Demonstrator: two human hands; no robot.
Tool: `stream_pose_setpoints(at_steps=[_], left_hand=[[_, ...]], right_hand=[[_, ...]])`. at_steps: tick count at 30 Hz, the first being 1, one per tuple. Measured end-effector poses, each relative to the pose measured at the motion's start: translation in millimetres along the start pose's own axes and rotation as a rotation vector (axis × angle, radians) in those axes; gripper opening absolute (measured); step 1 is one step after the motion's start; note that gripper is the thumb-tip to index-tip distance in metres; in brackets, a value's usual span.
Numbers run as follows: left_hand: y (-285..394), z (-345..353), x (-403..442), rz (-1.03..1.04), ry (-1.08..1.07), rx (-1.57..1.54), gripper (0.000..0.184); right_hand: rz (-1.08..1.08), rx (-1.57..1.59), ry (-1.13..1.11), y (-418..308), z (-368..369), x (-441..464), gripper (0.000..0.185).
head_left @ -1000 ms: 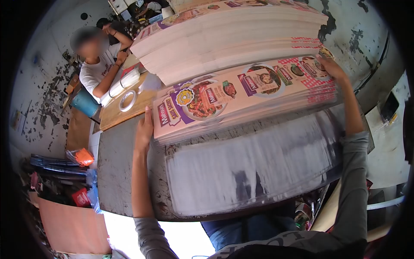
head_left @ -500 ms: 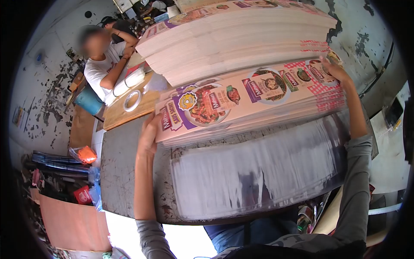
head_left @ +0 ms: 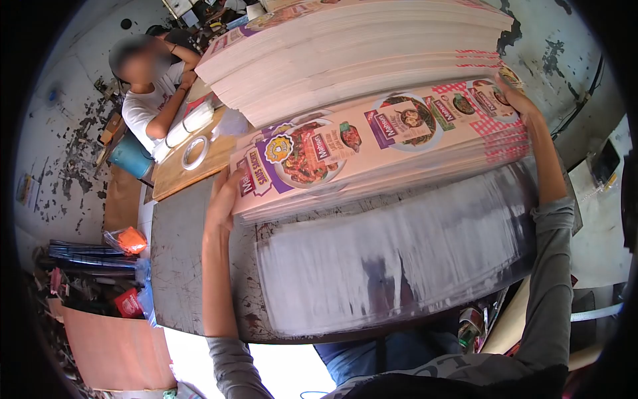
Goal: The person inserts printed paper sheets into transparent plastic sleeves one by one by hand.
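Note:
A thick bundle of long printed cardboard sheets, pink with pictures of food dishes, lies between my two hands. My left hand grips the left end, its fingers closed around the edge near the purple print. At the far right end, my right hand holds the bundle by its corner, next to the red checked print. The edges of the sheets are slightly uneven along the front. Just in front of the bundle is a pile of clear plastic sheets, glossy and streaked with reflections.
Behind the bundle rises a tall stack of the same cardboard. The grey worktable is scratched. To the left, a wooden board carries a roll of tape. A person sits beyond it, near a blue bucket.
The view has shifted slightly, so most things appear a little further left. Both hands keep their hold on the cardboard bundle, which has barely moved relative to the table.

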State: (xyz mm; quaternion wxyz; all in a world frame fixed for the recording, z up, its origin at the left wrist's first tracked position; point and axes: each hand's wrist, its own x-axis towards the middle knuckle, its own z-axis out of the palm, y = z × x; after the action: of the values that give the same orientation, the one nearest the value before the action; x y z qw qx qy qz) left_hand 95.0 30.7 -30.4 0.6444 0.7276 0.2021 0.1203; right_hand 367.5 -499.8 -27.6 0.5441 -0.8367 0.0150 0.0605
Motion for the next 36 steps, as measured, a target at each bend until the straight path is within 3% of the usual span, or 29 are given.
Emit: stream_pose_setpoints(at_steps=[5, 7, 15, 17, 21, 25, 26, 28, 35, 36], left_hand=[[0, -8, 9, -0.015, -0.021, 0.021, 0.04], [-2, -15, 13, -0.018, -0.088, -0.082, 0.038], [8, 1, 5, -0.079, -0.064, -0.297, 0.041], [4, 4, 6, 0.091, -0.062, -0.321, 0.04], [3, -8, 6, 0.402, 0.053, -0.324, 0.046], [-10, -18, 12, 0.47, -0.052, -0.45, 0.045], [-14, -21, 15, 0.471, -0.052, -0.448, 0.045], [-16, -29, 16, 0.425, -0.154, -0.454, 0.051], [-11, -20, 10, 0.39, -0.099, -0.451, 0.067], [-11, -20, 9, 0.366, -0.103, -0.415, 0.07]], right_hand=[[-0.033, 0.079, 0.003, 2, -2, -3, 0.079], [-0.103, -0.087, 0.087, 2, -4, -2, 0.072], [-0.217, 0.051, 0.18, -18, 0, -31, 0.059], [-0.234, 0.061, 0.214, -7, -4, -20, 0.056], [-0.484, 0.176, 0.51, -14, -6, -25, 0.051], [-0.747, 0.2, 0.654, -10, -12, -21, 0.047], [-0.747, 0.201, 0.654, -6, -13, -17, 0.047], [-0.605, 0.641, 0.333, -15, -4, -32, 0.054], [-0.663, 0.591, 0.092, 2, -17, -18, 0.063], [-0.519, 0.732, 0.08, -15, -10, -42, 0.058]])
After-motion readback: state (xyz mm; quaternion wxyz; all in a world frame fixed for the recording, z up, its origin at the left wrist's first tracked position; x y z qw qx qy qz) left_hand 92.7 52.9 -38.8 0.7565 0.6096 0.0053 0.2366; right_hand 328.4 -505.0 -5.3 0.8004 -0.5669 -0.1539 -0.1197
